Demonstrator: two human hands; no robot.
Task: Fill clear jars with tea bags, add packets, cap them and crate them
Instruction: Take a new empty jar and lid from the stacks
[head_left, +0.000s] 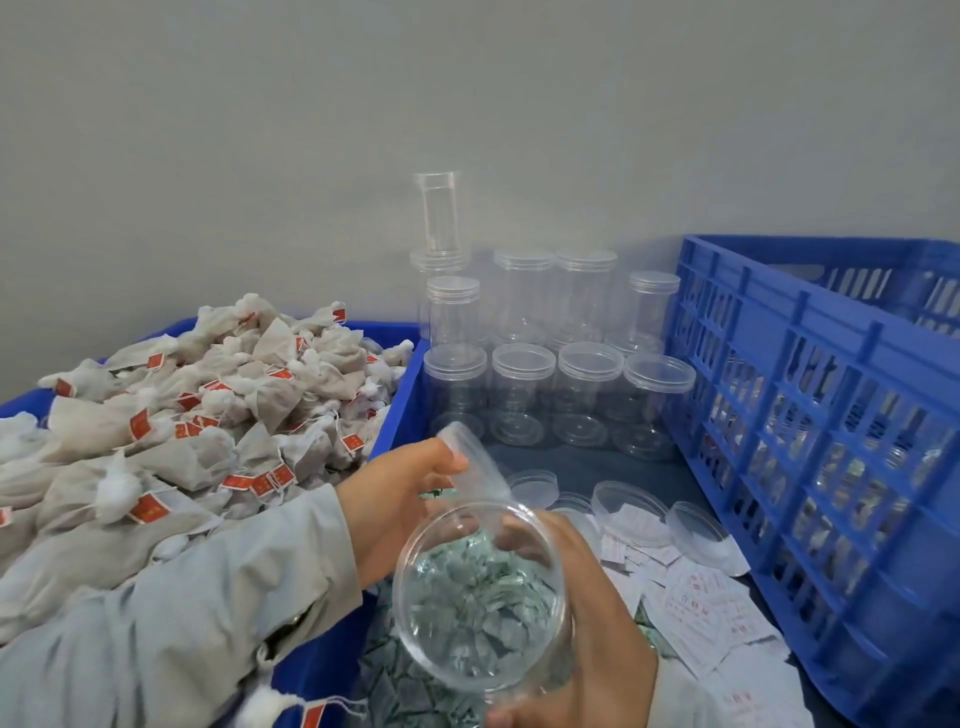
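Uncapped jar, ready for filling
Right hand (571, 613) grips the empty jar (480, 597) mouth-up; left hand (395, 499) pinches its lid (470, 460) just above, clearing the opening.

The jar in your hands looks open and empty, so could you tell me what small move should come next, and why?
Probably set the lid down by the loose lids and reach for the tea bags. The right hand grips an uncapped clear jar that appears empty; the left hand pinches its lid, so it seems occupied.
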